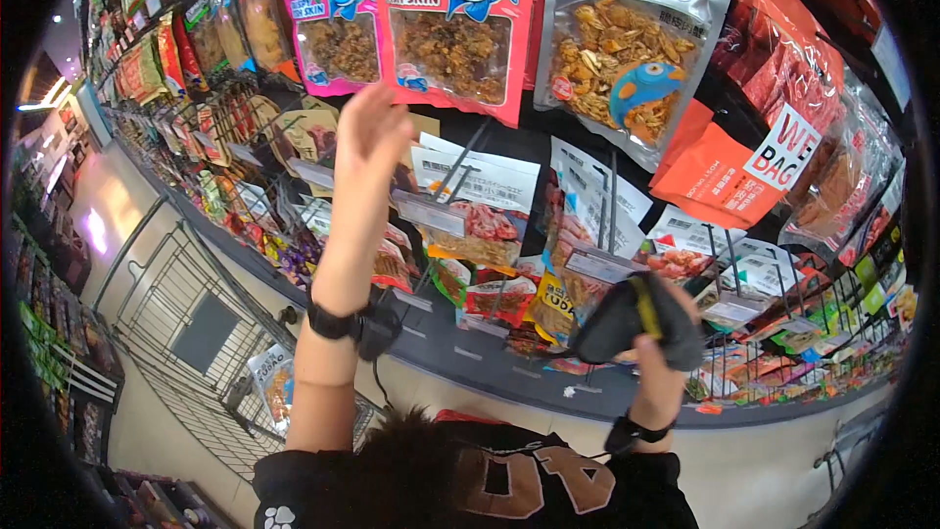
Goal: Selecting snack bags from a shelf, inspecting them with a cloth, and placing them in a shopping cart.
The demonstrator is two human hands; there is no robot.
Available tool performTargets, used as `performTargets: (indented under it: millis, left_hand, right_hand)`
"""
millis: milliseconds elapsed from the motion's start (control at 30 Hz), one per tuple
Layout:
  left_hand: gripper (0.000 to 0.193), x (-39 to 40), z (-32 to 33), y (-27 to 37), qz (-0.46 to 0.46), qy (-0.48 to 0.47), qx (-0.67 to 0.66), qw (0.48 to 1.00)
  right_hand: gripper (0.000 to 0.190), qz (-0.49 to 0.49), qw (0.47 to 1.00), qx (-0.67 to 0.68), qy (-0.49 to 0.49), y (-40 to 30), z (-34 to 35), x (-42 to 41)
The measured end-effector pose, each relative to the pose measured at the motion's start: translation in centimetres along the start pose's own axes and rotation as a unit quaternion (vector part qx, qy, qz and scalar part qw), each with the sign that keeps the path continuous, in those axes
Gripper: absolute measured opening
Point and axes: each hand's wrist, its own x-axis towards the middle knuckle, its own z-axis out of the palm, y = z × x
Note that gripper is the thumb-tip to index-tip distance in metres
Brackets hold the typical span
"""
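My left hand [373, 134] is raised at the lower edges of two hanging snack bags. Its fingertips overlap the corner between the smaller magenta bag of fried fish skin [339, 51] and the larger pink bag of fried fish skin [449, 59]; whether they touch is unclear, and no item shows in the hand. Lower on the right, my right hand [653, 360] grips a soft black item with a yellow stripe [637, 319], possibly a cap; blur hides its exact kind. A silver snack bag with a clear window [624, 66] hangs to the right of the pink one.
White-topped seafood snack packs [477, 191] hang on metal hooks below, with price-tag holders [429, 213] jutting out. An orange bag [727, 169] hangs at right. On the left stands a wire shopping cart [169, 294] containing a silver snack bag [275, 386].
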Motion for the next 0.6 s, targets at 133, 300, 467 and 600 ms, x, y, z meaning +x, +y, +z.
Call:
performTargets:
  millis: [133, 300, 467, 600]
  left_hand:
    - [0.062, 4.8, -2.3, -0.9, -0.034, 0.033, 0.195, 0.98]
    - [0.069, 8.7, -3.7, -2.7, -0.007, 0.037, 0.198, 0.979]
    - [0.056, 9.9, -3.9, -1.6, -0.074, -0.036, 0.146, 0.986]
    - [0.041, 7.7, -3.6, 0.6, -0.067, -0.101, -0.008, 0.993]
  right_hand:
    - [0.038, -0.054, 0.995, -0.037, 0.073, -3.5, -0.5, 5.6]
    - [0.04, 0.019, 0.982, 0.117, -0.146, -6.1, 6.1, 16.3]
    - [0.029, 0.056, 0.967, 0.164, -0.184, -2.6, 9.2, 21.6]
    - [0.03, 0.018, 0.967, 0.21, -0.141, -3.5, 9.1, 20.5]
